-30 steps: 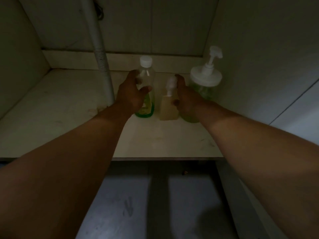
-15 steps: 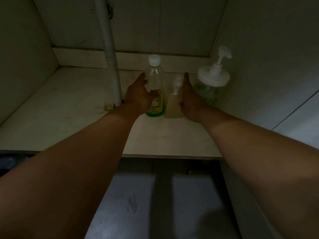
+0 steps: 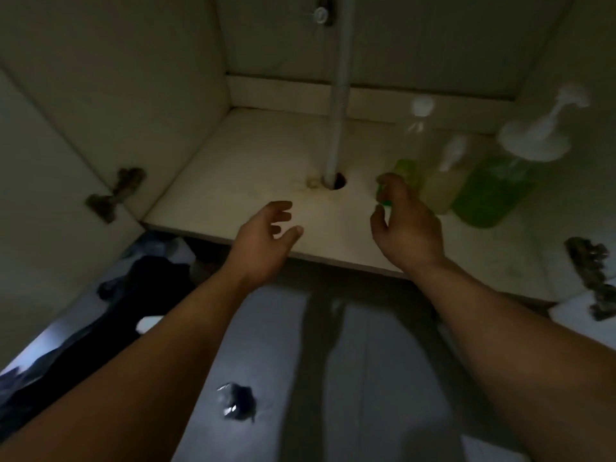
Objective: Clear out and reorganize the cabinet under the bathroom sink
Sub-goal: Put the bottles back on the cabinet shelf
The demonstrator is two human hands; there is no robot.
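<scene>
Risk: loosely curled, empty right hand [image 3: 408, 225] just beside clear bottle [image 3: 413, 151] could topple bottle row against pump dispenser [image 3: 500, 181]; left hand [image 3: 266, 231] spread, empty

Three bottles upright at far right of cabinet floor [image 3: 253, 181]: clear bottle [image 3: 411, 155], small yellowish pump [image 3: 445, 181], big green pump dispenser [image 3: 493, 188], all blurry.

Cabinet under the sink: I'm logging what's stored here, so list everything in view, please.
clear bottle: 1, white cap, green liquid low, shelf right of pipe
small pump bottle: 1, yellowish, between the other two
large pump jar: 1, green liquid, white pump, far right
drain pipe: 1, pale, runs down through shelf hole
cabinet shelf: 1, cream
hinges: 2, dark, one per door
crumpled wrapper: 1, shiny, floor
left hand: open, holds nothing
right hand: open, before the bottles
</scene>
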